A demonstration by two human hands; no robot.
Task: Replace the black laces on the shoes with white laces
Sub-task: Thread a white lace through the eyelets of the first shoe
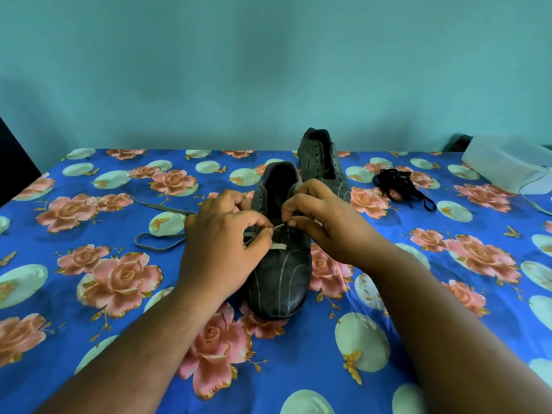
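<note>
Our left hand (222, 234) pinches the flat pale white lace (276, 245) between thumb and forefinger just left of the eyelet rows, and our right hand (321, 218) pinches its stiff tip (279, 226) from the other side, so the end can be steered into a low eyelet. Both work over the near dark leather shoe with pale curved stitching (280, 264), which points its toe toward us, we judge so that the throat lies open under our fingers. One white bar already crosses the lowest eyelets (only the start of the lacing, by our reckoning). The lace's slack trails left across the blue flowered cloth (89, 294). The second dark shoe (321, 162) stands just behind, unlaced. The loose tangle of black laces (400, 186) lies well to the right, out of the way.
</note>
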